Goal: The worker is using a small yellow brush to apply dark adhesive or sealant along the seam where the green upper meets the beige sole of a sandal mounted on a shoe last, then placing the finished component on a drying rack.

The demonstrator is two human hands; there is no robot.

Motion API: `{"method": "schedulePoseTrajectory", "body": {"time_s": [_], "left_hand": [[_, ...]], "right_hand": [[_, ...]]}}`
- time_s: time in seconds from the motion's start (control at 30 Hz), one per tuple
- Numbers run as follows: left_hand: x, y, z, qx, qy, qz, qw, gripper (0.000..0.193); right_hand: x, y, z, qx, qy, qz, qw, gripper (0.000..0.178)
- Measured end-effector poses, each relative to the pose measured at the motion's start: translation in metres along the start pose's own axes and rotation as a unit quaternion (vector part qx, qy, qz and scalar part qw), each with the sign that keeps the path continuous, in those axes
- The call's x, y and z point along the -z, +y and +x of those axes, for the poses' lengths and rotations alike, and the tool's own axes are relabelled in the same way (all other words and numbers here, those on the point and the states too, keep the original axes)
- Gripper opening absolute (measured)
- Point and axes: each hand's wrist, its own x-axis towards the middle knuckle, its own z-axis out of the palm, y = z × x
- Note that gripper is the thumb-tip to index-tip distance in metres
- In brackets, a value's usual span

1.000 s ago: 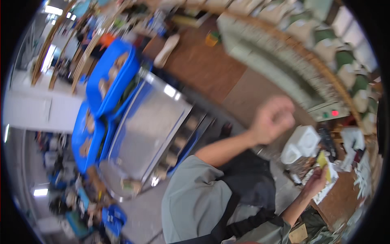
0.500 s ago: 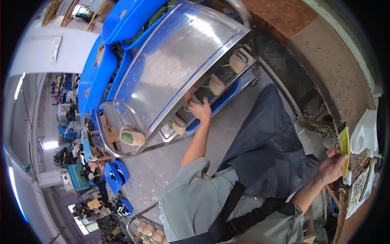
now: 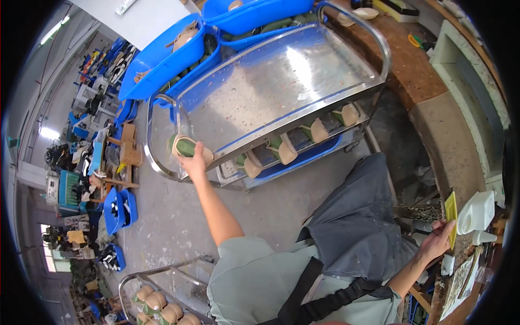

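My left hand point(image 3: 196, 161) is at the near left corner of the metal cart point(image 3: 254, 86), its fingers round a beige and green shoe upper point(image 3: 185, 146) that appears to sit on a green last. On the cart's lower shelf stand several similar beige shoe uppers point(image 3: 285, 153), spaced in a row. At the workbench edge on the right, my right hand point(image 3: 437, 241) pinches a flat yellow piece with a raised rim point(image 3: 451, 211); its exact kind I cannot make out. A white plastic container point(image 3: 476, 212) is just beyond that hand.
Blue tubs point(image 3: 162, 59) with beige and green pieces stand behind the cart. Another rack point(image 3: 157, 273) at the lower left bears several shoe uppers. The brown workbench point(image 3: 433, 116) curves along my right. Smaller blue bins point(image 3: 115, 211) sit on the floor at left.
My left hand has gone from the lower shelf to the shoe upper at the cart's left corner and grasped it. My right hand still holds the yellow piece. The view has turned.
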Motion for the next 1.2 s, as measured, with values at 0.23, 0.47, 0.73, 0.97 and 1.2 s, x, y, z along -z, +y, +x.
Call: {"method": "schedulePoseTrajectory", "body": {"time_s": [0.23,0.47,0.73,0.97,1.2], "left_hand": [[-0.007,-0.015,0.046,0.069,-0.038,0.115,0.99,0.087],[0.018,0.073,-0.064,0.067,-0.305,-0.621,0.719,0.058],[-0.12,0.236,-0.258,0.109,-0.654,-0.653,0.365,0.083],[-0.117,0.271,-0.438,-0.067,-0.683,-0.611,0.394,0.075],[-0.125,0.292,-0.463,-0.015,-0.91,-0.398,0.116,0.116]], "right_hand": [[0.016,-0.017,0.006,0.024,0.055,0.073,0.996,0.029],[0.008,-0.029,-0.009,0.071,0.022,0.054,0.996,0.031],[-0.054,-0.054,-0.008,0.052,-0.06,0.039,0.996,0.039],[-0.081,-0.058,0.033,-0.046,0.036,0.197,0.979,0.056],[0.007,-0.044,0.039,-0.043,0.112,0.134,0.984,0.047]]}}
